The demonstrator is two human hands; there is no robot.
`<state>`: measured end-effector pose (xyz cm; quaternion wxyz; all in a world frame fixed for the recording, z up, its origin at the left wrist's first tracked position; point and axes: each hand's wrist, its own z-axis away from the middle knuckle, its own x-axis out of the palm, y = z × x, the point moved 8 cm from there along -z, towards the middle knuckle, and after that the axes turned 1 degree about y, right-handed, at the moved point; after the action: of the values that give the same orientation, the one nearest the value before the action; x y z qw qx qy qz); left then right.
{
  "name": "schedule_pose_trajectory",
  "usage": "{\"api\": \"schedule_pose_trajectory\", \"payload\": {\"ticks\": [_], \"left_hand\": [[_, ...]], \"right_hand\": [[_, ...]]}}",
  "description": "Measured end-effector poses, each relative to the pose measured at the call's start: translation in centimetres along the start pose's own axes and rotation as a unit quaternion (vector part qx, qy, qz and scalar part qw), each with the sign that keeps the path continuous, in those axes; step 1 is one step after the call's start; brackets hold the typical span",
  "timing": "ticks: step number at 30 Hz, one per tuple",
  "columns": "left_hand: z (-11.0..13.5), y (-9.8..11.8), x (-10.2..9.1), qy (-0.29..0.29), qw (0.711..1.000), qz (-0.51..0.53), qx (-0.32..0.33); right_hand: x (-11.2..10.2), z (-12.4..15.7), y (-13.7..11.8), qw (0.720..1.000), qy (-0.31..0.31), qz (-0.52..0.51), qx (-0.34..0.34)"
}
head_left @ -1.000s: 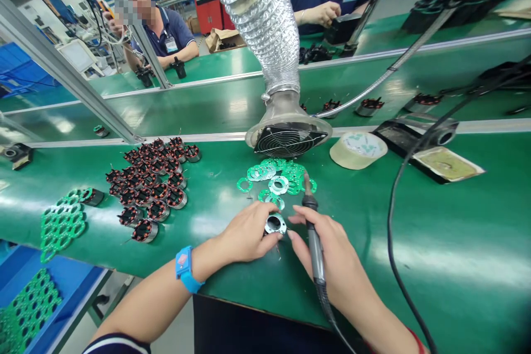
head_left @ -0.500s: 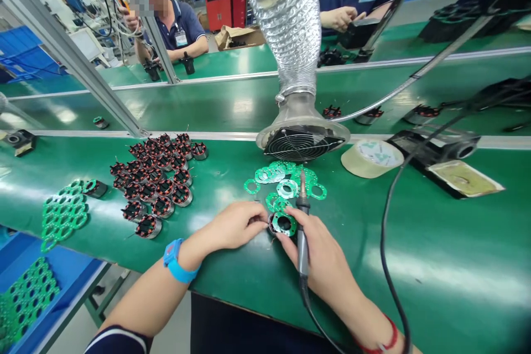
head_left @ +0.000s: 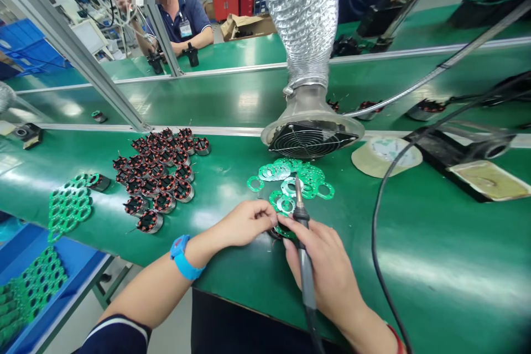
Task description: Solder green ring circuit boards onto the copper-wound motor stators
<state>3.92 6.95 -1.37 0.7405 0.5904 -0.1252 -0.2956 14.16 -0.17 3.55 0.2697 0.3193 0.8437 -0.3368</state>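
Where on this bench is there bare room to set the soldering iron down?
Bare mat lies right of the right hand, past the black cable; a narrower strip between the coils and green rings. Crowded between that hand and the fan hood.

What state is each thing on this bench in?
Left hand, pinching the stator.
Right hand, gripping the soldering iron, fingertips on the stator.
Stator, on the bench, green ring on top.
Soldering iron, tip pointing away.
Loose rings, heaped flat.
Wound stators, clustered upright.
Fan, tilted; spinning cannot be told.
Tape, lying flat.
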Motion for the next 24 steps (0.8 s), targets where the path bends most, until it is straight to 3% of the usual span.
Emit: {"api": "schedule_pose_trajectory", "payload": {"ticks": [6,11,16,24], "left_hand": [[0.3,0.7,-0.9,0.059,0.993,-0.103,0.008],[0.4,1.8,-1.3,0.082,0.972,-0.216,0.049],[0.3,2.1,-1.2,0.066,0.969,-0.229,0.061],[0.1,1.8,-1.1,0.064,0.969,-0.232,0.057]], "right_hand": [[-1.4,-0.5,0.4,0.998,0.042,-0.045,0.019],[-2.5,0.8,2.0,0.986,0.085,-0.107,0.100],[-2.9,3.1,4.1,0.959,0.123,-0.195,0.166],[-3.0,3.4,4.4,0.962,0.121,-0.174,0.171]]}}
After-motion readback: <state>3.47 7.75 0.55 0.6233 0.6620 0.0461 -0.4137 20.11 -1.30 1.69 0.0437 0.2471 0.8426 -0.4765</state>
